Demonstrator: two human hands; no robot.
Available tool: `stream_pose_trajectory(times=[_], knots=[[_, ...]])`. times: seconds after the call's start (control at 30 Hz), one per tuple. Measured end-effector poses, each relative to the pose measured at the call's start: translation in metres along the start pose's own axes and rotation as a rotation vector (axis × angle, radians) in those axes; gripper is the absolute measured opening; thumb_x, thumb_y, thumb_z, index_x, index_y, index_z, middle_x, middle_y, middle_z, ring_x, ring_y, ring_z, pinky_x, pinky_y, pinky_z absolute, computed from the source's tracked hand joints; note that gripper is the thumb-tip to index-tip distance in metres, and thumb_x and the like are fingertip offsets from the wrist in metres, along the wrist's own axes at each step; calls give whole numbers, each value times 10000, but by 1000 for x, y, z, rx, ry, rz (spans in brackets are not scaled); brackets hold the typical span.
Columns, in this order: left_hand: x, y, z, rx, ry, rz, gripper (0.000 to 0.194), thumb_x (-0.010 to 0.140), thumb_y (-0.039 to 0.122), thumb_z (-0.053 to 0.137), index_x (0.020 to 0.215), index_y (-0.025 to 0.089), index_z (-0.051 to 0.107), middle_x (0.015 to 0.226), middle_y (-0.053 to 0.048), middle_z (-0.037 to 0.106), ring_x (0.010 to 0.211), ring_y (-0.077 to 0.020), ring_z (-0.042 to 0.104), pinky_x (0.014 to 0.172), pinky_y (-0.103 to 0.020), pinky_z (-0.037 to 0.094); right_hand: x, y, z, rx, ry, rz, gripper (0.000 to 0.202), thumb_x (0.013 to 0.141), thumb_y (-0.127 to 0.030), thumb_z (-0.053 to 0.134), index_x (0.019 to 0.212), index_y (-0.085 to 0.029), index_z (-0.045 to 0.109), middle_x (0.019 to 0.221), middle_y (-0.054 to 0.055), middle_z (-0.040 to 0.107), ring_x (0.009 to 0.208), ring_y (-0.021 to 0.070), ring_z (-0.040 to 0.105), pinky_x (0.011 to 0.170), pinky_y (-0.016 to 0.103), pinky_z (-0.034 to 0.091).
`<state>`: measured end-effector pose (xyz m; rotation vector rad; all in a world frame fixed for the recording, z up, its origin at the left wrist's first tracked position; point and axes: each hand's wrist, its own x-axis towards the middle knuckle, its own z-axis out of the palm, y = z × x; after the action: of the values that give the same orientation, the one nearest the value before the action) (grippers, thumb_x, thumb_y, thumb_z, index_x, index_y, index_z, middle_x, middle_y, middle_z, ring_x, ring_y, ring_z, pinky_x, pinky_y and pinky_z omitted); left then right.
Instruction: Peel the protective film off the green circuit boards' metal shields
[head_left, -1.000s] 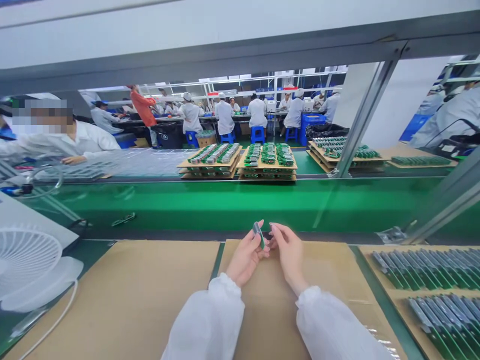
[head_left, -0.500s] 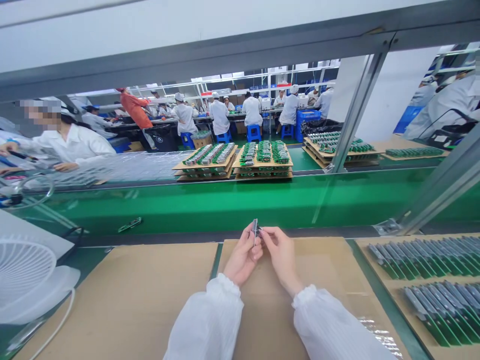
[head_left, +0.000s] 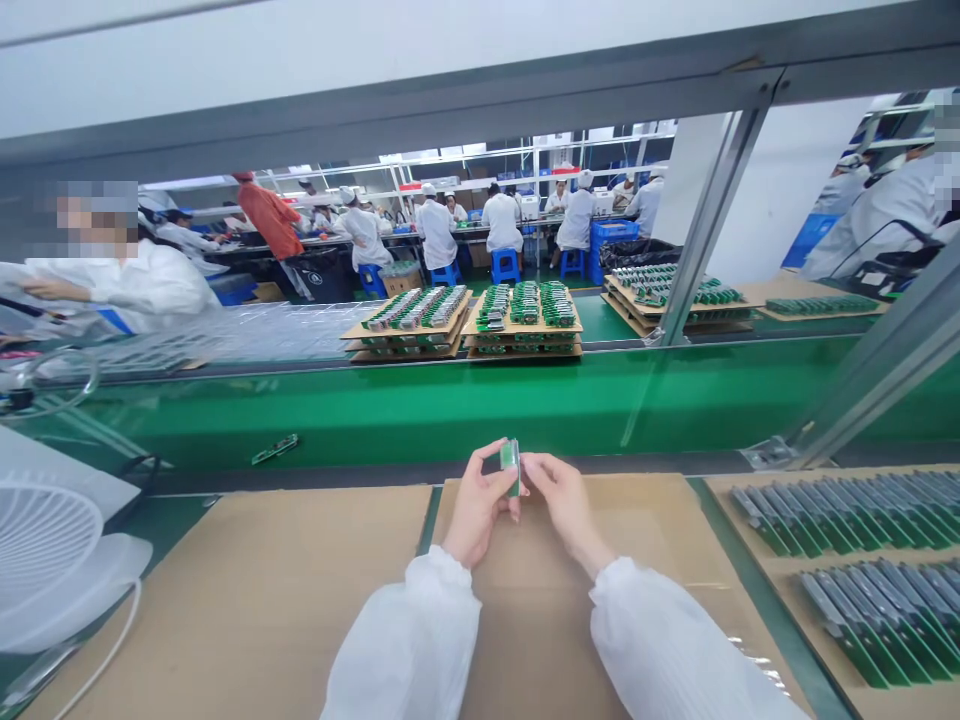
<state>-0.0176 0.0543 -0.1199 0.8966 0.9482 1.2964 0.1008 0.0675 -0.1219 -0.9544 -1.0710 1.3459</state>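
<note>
A small green circuit board (head_left: 510, 466) with a silvery-grey part along its edge stands nearly upright between my hands. My left hand (head_left: 480, 505) grips it, thumb on the near face and fingers round behind. At the board's right edge, my right hand (head_left: 561, 500) has its thumb and forefinger closed together. Whatever lies between those fingertips is too small to make out. Both hands are above a brown cardboard sheet (head_left: 540, 640), close to its far edge.
Rows of boards (head_left: 847, 515) stand on cardboard at the right. Beyond lies a green conveyor belt (head_left: 420, 410) carrying one loose board (head_left: 275, 449). Stacked board trays (head_left: 523, 325) stand past it. A white fan (head_left: 52, 560) is at left; a metal post (head_left: 712, 230) rises at right.
The circuit board has turned so its green face shows more toward me. My left fingers have shifted round it. The loose board on the belt has moved slightly right.
</note>
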Motion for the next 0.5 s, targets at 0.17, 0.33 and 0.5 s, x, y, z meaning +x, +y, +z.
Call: stream_pose_trajectory(times=[0.17, 0.33, 0.5], knots=[[0, 0, 8, 147, 85, 83, 624, 669, 330, 784, 1165, 175, 438, 558, 27, 657, 379, -131, 561, 414, -243, 475, 4, 1, -4, 129, -24, 122, 579, 696, -698, 592, 732, -139, 738, 712, 111, 727, 650, 210, 657, 666, 328, 502], [-3, -2, 15, 202, 115, 127, 599, 625, 343, 797, 1103, 186, 472, 512, 66, 617, 357, -129, 568, 416, -229, 475, 7, 6, -8, 194, -15, 173, 561, 695, -668, 625, 765, -125, 749, 739, 120, 734, 653, 198, 655, 620, 284, 478], [-5, -2, 16, 215, 105, 137, 587, 624, 337, 792, 1094, 183, 477, 519, 70, 609, 367, -130, 576, 427, -230, 478, 8, 8, -9, 238, -12, 192, 518, 683, -619, 668, 782, -117, 750, 745, 114, 736, 660, 195, 654, 612, 274, 465]])
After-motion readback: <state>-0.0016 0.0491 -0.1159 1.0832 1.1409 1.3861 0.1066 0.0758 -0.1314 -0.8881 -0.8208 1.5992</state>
